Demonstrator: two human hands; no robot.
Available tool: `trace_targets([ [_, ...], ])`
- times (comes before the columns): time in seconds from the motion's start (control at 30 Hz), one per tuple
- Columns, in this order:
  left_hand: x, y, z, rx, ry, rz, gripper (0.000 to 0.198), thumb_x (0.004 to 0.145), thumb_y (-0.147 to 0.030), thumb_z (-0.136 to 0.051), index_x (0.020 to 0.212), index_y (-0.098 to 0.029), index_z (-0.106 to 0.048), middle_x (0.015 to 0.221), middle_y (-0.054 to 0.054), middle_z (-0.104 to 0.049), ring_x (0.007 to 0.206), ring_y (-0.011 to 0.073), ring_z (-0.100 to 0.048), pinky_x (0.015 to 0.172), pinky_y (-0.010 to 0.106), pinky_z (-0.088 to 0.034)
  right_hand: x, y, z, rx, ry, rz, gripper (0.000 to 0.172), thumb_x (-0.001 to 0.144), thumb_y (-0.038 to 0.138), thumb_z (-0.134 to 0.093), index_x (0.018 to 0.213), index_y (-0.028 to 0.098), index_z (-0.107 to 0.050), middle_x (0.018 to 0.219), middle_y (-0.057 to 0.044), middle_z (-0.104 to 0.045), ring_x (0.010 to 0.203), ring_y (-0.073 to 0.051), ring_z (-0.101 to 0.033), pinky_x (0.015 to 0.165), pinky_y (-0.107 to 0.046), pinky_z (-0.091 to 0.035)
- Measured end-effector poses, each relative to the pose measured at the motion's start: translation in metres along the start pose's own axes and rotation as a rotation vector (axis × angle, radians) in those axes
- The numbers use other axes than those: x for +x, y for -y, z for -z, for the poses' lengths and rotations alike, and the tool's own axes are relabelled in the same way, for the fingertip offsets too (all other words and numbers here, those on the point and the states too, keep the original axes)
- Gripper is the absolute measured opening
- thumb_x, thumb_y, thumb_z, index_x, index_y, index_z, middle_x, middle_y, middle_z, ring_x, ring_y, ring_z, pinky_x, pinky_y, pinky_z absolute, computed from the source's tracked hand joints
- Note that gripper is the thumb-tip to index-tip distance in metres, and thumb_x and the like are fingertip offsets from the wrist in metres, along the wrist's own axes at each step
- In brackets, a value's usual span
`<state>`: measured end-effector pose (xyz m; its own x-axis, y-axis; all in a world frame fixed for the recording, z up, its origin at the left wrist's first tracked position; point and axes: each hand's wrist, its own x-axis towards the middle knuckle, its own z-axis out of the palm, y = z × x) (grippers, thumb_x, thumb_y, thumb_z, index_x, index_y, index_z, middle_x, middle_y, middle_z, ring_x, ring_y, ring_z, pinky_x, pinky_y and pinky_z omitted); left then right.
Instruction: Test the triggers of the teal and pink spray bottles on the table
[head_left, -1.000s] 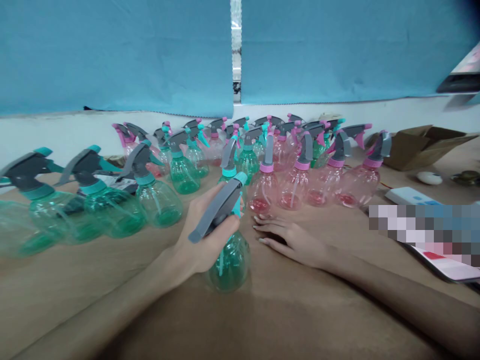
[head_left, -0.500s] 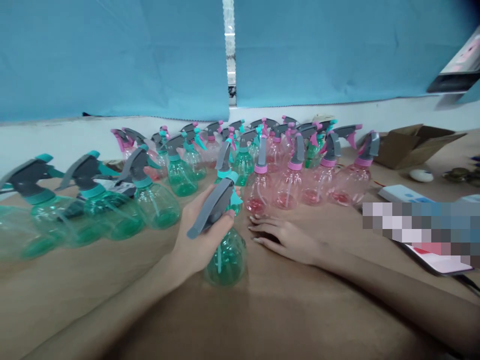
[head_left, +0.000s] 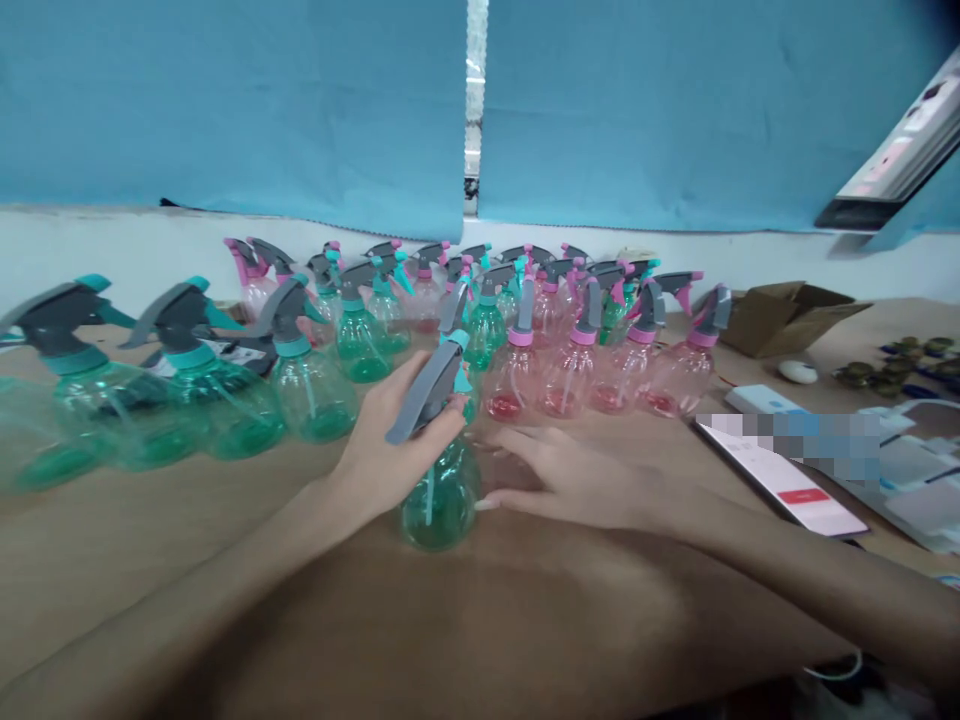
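My left hand [head_left: 390, 420] is wrapped round the neck of a green spray bottle [head_left: 441, 505] with a grey and turquoise trigger head. The bottle stands upright on the table and holds a little green liquid. My right hand [head_left: 562, 470] is beside it on the right, fingers stretched out and somewhat blurred, the thumb close to the bottle's side; whether it touches, I cannot tell. Behind the hands stand pink spray bottles [head_left: 511, 380] in a row. At the left are several more green spray bottles [head_left: 225, 405] with turquoise collars.
More pink and green spray bottles crowd together by the wall. On the right lie an open cardboard box [head_left: 784, 320], a white mouse [head_left: 797, 372], a phone [head_left: 795, 490] with a lit screen and some dark knobbly objects [head_left: 862, 376]. A blue sheet [head_left: 240, 110] covers the wall.
My right hand has come nearer to the held spray bottle, its thumb now by the bottle's side. My left hand keeps its grip. The camera view has shifted slightly.
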<state>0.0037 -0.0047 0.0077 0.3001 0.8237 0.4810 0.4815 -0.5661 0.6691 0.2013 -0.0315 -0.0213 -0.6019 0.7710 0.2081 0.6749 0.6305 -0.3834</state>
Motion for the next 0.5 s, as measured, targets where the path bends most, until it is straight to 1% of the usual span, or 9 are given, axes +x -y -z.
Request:
trace_targets([
  [0.1, -0.002, 0.006, 0.008, 0.057, 0.003, 0.010, 0.017, 0.081, -0.027, -0.053, 0.098, -0.024, -0.053, 0.081, 0.000, -0.060, 0.074, 0.0182, -0.058, 0.064, 0.030, -0.045, 0.010, 0.021, 0.003, 0.006, -0.012, -0.038, 0.065, 0.079, 0.061, -0.053, 0.130, 0.023, -0.044, 0.123, -0.009, -0.058, 0.105, -0.030, -0.059, 0.083, -0.043, -0.048],
  [0.17, -0.003, 0.011, 0.014, 0.083, -0.025, 0.011, 0.014, 0.082, -0.030, -0.053, 0.095, -0.024, -0.052, 0.079, 0.000, -0.058, 0.072, 0.0175, -0.057, 0.064, 0.030, -0.044, 0.020, 0.034, -0.001, 0.011, -0.038, -0.061, 0.073, 0.073, 0.067, -0.055, 0.129, 0.022, -0.044, 0.121, -0.010, -0.059, 0.104, -0.031, -0.059, 0.081, -0.044, -0.049],
  [0.2, -0.004, 0.013, 0.017, 0.093, -0.035, 0.015, 0.013, 0.082, -0.031, -0.053, 0.093, -0.023, -0.052, 0.078, -0.001, -0.057, 0.072, 0.0173, -0.056, 0.064, 0.030, -0.044, 0.025, 0.040, -0.005, 0.010, -0.070, -0.075, 0.075, 0.070, 0.069, -0.055, 0.127, 0.021, -0.045, 0.118, -0.011, -0.060, 0.103, -0.031, -0.059, 0.080, -0.045, -0.049],
  [0.27, -0.005, 0.016, 0.024, 0.101, -0.049, 0.025, 0.015, 0.082, -0.033, -0.053, 0.093, -0.022, -0.052, 0.081, 0.000, -0.059, 0.076, 0.0181, -0.058, 0.068, 0.032, -0.045, 0.037, 0.052, -0.014, 0.010, -0.146, -0.089, 0.076, 0.068, 0.073, -0.054, 0.121, 0.020, -0.049, 0.110, -0.011, -0.062, 0.100, -0.032, -0.059, 0.078, -0.045, -0.049],
  [0.37, -0.009, 0.019, 0.035, 0.095, -0.049, 0.037, 0.025, 0.083, -0.040, -0.053, 0.100, -0.021, -0.052, 0.092, 0.004, -0.062, 0.085, 0.0209, -0.060, 0.074, 0.035, -0.047, 0.053, 0.066, -0.030, 0.011, -0.283, -0.077, 0.076, 0.067, 0.074, -0.053, 0.120, 0.020, -0.047, 0.109, -0.012, -0.061, 0.103, -0.031, -0.056, 0.080, -0.045, -0.047],
  [0.43, -0.014, 0.021, 0.044, 0.114, -0.027, 0.052, 0.034, 0.082, -0.044, -0.054, 0.107, -0.021, -0.051, 0.100, 0.006, -0.062, 0.090, 0.0234, -0.060, 0.076, 0.038, -0.048, 0.061, 0.074, -0.038, -0.005, -0.315, -0.087, 0.070, 0.070, 0.072, -0.053, 0.116, 0.019, -0.049, 0.107, -0.012, -0.060, 0.104, -0.031, -0.055, 0.080, -0.044, -0.047],
  [0.5, -0.021, 0.026, 0.053, 0.143, 0.003, 0.066, 0.044, 0.080, -0.046, -0.055, 0.117, -0.023, -0.046, 0.109, 0.008, -0.060, 0.097, 0.0261, -0.059, 0.079, 0.042, -0.048, 0.066, 0.080, -0.045, -0.033, -0.303, -0.113, 0.060, 0.073, 0.068, -0.053, 0.106, 0.018, -0.052, 0.101, -0.012, -0.060, 0.101, -0.030, -0.056, 0.076, -0.042, -0.049],
])
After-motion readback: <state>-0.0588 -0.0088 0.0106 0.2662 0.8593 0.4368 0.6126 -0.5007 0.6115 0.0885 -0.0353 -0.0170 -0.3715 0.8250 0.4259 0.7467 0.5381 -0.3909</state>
